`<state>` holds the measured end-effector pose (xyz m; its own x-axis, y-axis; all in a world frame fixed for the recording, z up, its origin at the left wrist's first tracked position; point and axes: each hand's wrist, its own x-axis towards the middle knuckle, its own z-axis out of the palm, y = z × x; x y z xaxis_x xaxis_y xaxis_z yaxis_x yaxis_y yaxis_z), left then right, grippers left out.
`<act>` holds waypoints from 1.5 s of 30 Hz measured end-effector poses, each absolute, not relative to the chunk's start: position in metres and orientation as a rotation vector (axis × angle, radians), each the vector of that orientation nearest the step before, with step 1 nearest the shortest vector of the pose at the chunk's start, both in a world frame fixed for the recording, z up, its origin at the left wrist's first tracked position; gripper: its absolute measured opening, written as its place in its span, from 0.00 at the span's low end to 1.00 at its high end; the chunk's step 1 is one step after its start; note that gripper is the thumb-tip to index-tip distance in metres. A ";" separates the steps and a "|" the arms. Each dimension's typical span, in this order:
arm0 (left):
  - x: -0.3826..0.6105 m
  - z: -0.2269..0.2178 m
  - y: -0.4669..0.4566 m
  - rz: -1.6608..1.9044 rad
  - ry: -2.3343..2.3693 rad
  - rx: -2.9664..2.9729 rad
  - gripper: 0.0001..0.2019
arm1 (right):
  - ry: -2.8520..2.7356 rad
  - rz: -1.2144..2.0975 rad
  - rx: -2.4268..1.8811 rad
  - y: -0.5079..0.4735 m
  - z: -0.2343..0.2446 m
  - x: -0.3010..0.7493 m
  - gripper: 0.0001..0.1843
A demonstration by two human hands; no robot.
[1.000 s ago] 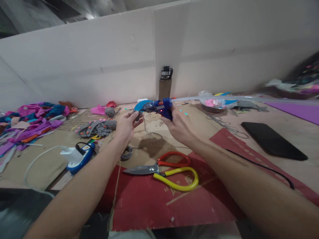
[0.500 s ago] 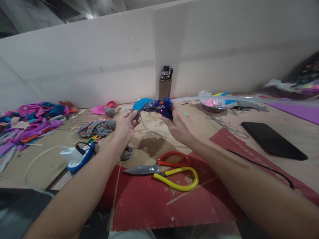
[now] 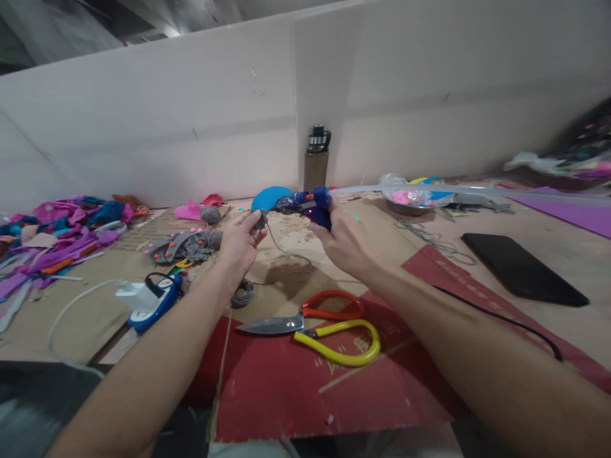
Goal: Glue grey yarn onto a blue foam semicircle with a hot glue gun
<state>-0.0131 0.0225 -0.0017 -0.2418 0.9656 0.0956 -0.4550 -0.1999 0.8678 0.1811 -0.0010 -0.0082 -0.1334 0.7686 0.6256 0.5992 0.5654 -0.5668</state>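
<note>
My right hand is wrapped round the grip of a blue glue gun, its nozzle pointing left; a long clear glue stick sticks out of its back to the right. My left hand pinches a small grey piece just left of the nozzle, with a thin grey cord hanging from it down to the board. A blue disc lies just behind the gun's tip.
Scissors with red and yellow handles lie on red card in front of me. A blue-and-white power strip sits at left, grey yarn and coloured felt scraps beyond. A bottle stands by the wall; a black phone lies at right.
My left hand with the grey piece has shifted slightly left and away from the gun's nozzle, uncovering more of the blue disc. The right hand and gun have barely moved.
</note>
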 end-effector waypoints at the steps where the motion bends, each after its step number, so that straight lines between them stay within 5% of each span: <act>1: -0.013 -0.001 0.022 1.670 0.899 0.816 0.03 | -1.830 0.220 -1.124 -0.001 -0.008 0.181 0.21; 6: -0.014 0.000 0.022 1.682 0.890 0.806 0.02 | -1.783 0.286 -1.141 0.010 -0.013 0.181 0.19; 14: -0.010 -0.004 0.020 1.686 0.879 0.971 0.08 | -1.673 0.898 -1.592 0.038 -0.035 0.194 0.06; 19: -0.006 -0.009 0.019 1.699 0.934 1.175 0.08 | -1.827 0.220 -1.628 0.036 -0.035 0.202 0.09; 21: -0.004 -0.010 0.016 1.735 1.003 1.262 0.08 | -1.816 0.208 -1.505 0.030 -0.029 0.195 0.06; 28: 0.009 -0.002 -0.004 1.745 1.143 1.638 0.04 | -1.404 1.236 -0.725 0.007 -0.025 0.144 0.19; 31: 0.012 -0.001 -0.008 1.737 1.132 1.677 0.05 | -1.296 1.436 -0.608 0.003 -0.024 0.139 0.19; 45: 0.019 -0.010 0.000 1.564 0.870 1.210 0.10 | -1.207 1.043 -0.918 0.000 -0.012 0.151 0.11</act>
<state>0.0188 -0.0001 -0.0098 -0.0678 0.9527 0.2962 -0.2509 -0.3036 0.9192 0.1510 -0.0004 -0.0119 0.0489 0.9604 0.2742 -0.1318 0.2783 -0.9514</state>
